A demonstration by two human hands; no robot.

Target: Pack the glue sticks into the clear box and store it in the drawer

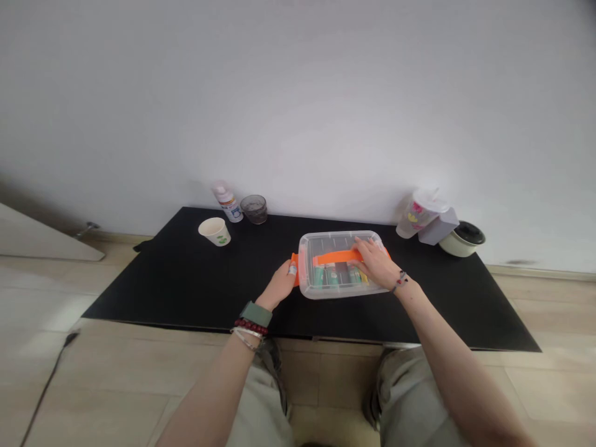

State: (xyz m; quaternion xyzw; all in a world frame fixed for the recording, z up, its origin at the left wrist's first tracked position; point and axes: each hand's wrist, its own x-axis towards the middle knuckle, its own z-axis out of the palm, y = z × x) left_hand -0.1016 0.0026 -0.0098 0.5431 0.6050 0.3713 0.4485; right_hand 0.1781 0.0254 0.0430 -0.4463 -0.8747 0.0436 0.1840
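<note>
A clear plastic box with a lid (342, 292) lies on the black table, with green and yellow items visible inside. An orange strap (333, 257) runs across its top and hangs past its left end. My left hand (279, 285) is at that left end, its fingers closed on the strap's end (295, 268). A white wrap circles one finger. My right hand (375, 262) rests on the lid, fingers spread over the strap's right part. The hand hides part of the strap and the box's right corner.
The black table (139, 292) stands against a white wall. Along its back are a paper cup (215, 231), a spray can (228, 203), a dark glass (254, 208), a lidded plastic cup (419, 214), a lilac box (438, 226) and a cream pot (462, 239).
</note>
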